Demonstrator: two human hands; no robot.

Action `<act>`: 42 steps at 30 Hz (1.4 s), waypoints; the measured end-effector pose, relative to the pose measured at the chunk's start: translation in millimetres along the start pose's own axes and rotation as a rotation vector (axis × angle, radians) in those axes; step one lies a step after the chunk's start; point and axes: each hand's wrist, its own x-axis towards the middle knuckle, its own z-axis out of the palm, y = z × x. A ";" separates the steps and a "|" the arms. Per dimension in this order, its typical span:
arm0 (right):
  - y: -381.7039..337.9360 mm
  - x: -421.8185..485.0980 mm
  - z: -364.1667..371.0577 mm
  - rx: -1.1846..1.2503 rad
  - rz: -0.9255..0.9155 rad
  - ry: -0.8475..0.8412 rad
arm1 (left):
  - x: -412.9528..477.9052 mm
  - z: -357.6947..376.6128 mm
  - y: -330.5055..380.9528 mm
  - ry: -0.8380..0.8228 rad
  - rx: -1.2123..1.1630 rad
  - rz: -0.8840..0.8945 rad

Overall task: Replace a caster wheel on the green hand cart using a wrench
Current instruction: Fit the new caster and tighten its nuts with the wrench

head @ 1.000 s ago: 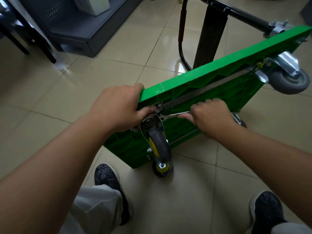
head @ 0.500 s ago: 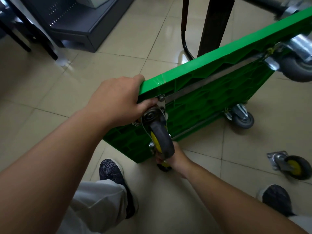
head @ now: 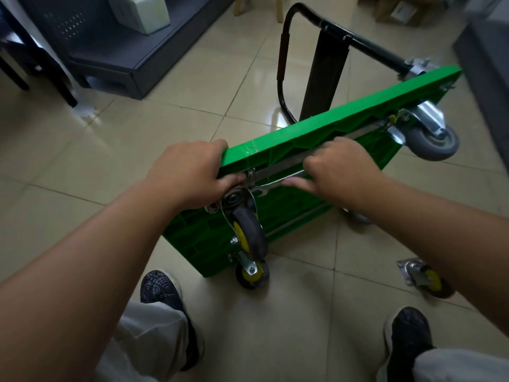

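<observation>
While the green hand cart (head: 316,139) stands tipped up on its long edge on the tiled floor (head: 170,125), the left hand (head: 190,172) grips its near top corner, fingers curled over the edge. The right hand (head: 338,166) pinches a silver wrench (head: 271,184), its open end by the top plate of the yellow caster wheel (head: 249,235) under that corner. A loose caster wheel (head: 425,278) lies on bare floor right of the cart. A dark shelf (head: 124,59) stands far off to its left.
</observation>
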 end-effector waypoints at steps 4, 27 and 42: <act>-5.0 15.6 -11.8 -0.085 -0.096 0.029 | -0.4 -0.7 1.2 -0.014 -0.004 -0.003; -109.2 -8.7 111.7 1.017 0.488 -0.091 | -4.0 0.0 5.0 0.018 0.024 -0.011; -172.3 -65.3 105.1 1.016 0.254 -0.488 | -3.8 -0.3 4.3 -0.006 0.021 -0.011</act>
